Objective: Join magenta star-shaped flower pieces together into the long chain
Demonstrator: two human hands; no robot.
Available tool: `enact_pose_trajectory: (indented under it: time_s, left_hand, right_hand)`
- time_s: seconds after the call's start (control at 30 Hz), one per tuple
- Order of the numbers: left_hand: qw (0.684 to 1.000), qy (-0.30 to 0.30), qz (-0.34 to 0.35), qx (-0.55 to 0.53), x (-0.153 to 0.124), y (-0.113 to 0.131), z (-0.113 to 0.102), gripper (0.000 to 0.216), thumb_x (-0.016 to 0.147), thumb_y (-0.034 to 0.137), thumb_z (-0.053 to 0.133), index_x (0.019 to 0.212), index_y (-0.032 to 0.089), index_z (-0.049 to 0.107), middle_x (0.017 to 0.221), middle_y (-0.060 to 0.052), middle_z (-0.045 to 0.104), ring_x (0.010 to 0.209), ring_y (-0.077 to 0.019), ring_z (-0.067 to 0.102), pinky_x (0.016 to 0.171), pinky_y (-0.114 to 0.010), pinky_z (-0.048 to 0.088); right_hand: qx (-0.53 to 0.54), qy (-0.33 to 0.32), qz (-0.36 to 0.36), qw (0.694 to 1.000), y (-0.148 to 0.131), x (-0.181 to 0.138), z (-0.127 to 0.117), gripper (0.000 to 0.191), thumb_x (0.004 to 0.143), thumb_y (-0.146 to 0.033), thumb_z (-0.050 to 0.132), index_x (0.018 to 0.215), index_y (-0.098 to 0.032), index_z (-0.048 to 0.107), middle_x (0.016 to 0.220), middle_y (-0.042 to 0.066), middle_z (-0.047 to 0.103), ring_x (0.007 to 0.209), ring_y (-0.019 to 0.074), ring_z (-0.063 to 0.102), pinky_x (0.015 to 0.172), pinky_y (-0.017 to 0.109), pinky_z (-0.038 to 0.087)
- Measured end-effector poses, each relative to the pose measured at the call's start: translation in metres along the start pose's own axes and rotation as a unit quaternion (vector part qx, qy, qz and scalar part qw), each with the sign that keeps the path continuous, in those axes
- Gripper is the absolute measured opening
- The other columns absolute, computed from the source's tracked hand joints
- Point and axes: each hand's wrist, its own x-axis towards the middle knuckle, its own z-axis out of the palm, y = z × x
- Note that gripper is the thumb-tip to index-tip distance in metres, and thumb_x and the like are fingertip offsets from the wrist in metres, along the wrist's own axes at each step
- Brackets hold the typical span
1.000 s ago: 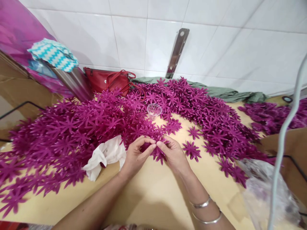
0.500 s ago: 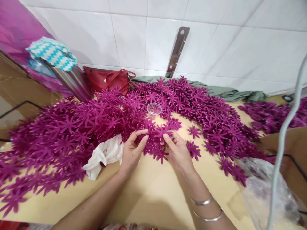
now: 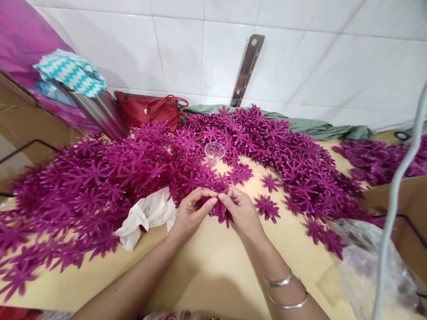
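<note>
Your left hand (image 3: 188,218) and right hand (image 3: 243,214) pinch one purple flower cutout (image 3: 223,215), fingers closed on it; grip the centre, spare petals.

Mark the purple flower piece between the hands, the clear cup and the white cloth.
purple flower piece (image 3: 222,212), head view, on its lowest petals.
clear cup (image 3: 214,156), head view, on its side wall.
white cloth (image 3: 147,215), head view, on its crumpled middle.
</note>
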Motion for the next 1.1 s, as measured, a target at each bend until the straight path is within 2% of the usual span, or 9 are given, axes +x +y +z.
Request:
enact_pose_trajectory:
  time_s: [0.13,0.37,0.6,0.67,0.73,0.8,0.87,1.0,1.1]
  left_hand:
    - [1.0,-0.019,0.02,0.015,-0.001,0.002,0.002,0.014,0.093,0.033,0.073,0.098,0.021,0.077,0.094,-0.004,0.069,0.09,-0.0172,0.064,0.083,-0.028,0.05]
    - [0.99,0.138,0.008,0.023,0.003,-0.006,-0.003,0.018,0.092,0.037,0.073,0.102,0.022,0.076,0.101,-0.005,0.069,0.097,-0.019,0.065,0.092,-0.03,0.05]
    - [0.996,0.085,0.026,0.025,-0.001,0.006,-0.001,0.04,0.099,0.034,0.064,0.139,0.028,0.065,0.143,-0.008,0.064,0.135,-0.0229,0.058,0.117,-0.036,0.041]
    - [0.996,0.092,0.002,-0.002,-0.001,0.007,-0.001,0.038,0.101,0.036,0.061,0.138,0.027,0.066,0.138,-0.008,0.068,0.127,-0.0205,0.062,0.113,-0.034,0.045]
    - [0.992,0.114,-0.025,-0.045,0.002,0.005,-0.001,0.043,0.098,0.039,0.067,0.139,0.027,0.065,0.113,-0.005,0.075,0.102,-0.0158,0.069,0.097,-0.028,0.052]
    - [0.985,0.125,-0.055,-0.109,0.005,0.001,-0.001,0.057,0.091,0.039,0.075,0.145,0.026,0.059,0.082,0.002,0.07,0.074,-0.0105,0.063,0.077,-0.023,0.053]
    - [0.975,0.118,-0.086,-0.167,0.008,-0.002,-0.001,0.061,0.086,0.04,0.081,0.141,0.024,0.06,0.066,0.008,0.061,0.061,-0.0076,0.055,0.066,-0.02,0.049]
    - [0.97,0.112,-0.119,-0.181,0.009,-0.001,0.0,0.041,0.077,0.043,0.088,0.106,0.017,0.073,0.062,0.006,0.062,0.054,-0.0061,0.049,0.056,-0.019,0.041]
    - [0.973,0.114,-0.122,-0.159,0.007,0.004,0.001,0.037,0.073,0.043,0.09,0.092,0.017,0.073,0.062,0.005,0.063,0.052,-0.0066,0.047,0.052,-0.02,0.037]
  right_hand:
    - [0.023,0.0,0.001,1.0,0.001,0.001,0.002,0.046,0.086,-0.055,0.078,0.069,-0.024,0.048,0.051,-0.008,0.051,0.04,0.0094,0.043,0.037,0.021,0.037]
    - [0.005,0.11,-0.067,0.992,-0.007,0.002,-0.001,0.048,0.09,-0.056,0.073,0.065,-0.023,0.049,0.062,-0.005,0.05,0.058,0.0118,0.042,0.059,0.025,0.041]
    - [-0.009,0.16,-0.095,0.983,-0.008,0.004,-0.002,0.025,0.093,-0.045,0.073,0.088,-0.025,0.061,0.076,-0.005,0.057,0.066,0.0128,0.048,0.063,0.025,0.041]
    - [0.011,0.155,-0.088,0.984,-0.008,0.006,-0.002,0.023,0.09,-0.041,0.077,0.095,-0.025,0.061,0.079,-0.005,0.061,0.069,0.013,0.053,0.066,0.025,0.043]
    - [0.008,0.147,-0.08,0.986,-0.009,0.007,-0.002,0.026,0.087,-0.038,0.08,0.101,-0.025,0.062,0.08,-0.004,0.064,0.072,0.014,0.057,0.069,0.026,0.046]
    - [-0.032,0.152,-0.088,0.984,-0.011,0.006,-0.001,0.026,0.086,-0.037,0.08,0.103,-0.025,0.065,0.085,-0.002,0.066,0.077,0.0156,0.06,0.073,0.028,0.049]
    - [-0.093,0.165,-0.116,0.975,-0.014,0.004,0.0,0.025,0.087,-0.037,0.079,0.106,-0.024,0.068,0.098,0.002,0.068,0.089,0.0186,0.063,0.084,0.032,0.051]
    - [-0.176,0.153,-0.189,0.954,-0.02,-0.001,0.002,0.02,0.097,-0.04,0.067,0.11,-0.025,0.072,0.121,0.008,0.067,0.12,0.0246,0.061,0.109,0.042,0.045]
    - [-0.175,0.101,-0.216,0.955,-0.021,-0.003,0.003,0.024,0.095,-0.039,0.071,0.116,-0.028,0.072,0.126,0.008,0.066,0.129,0.0262,0.058,0.115,0.044,0.041]
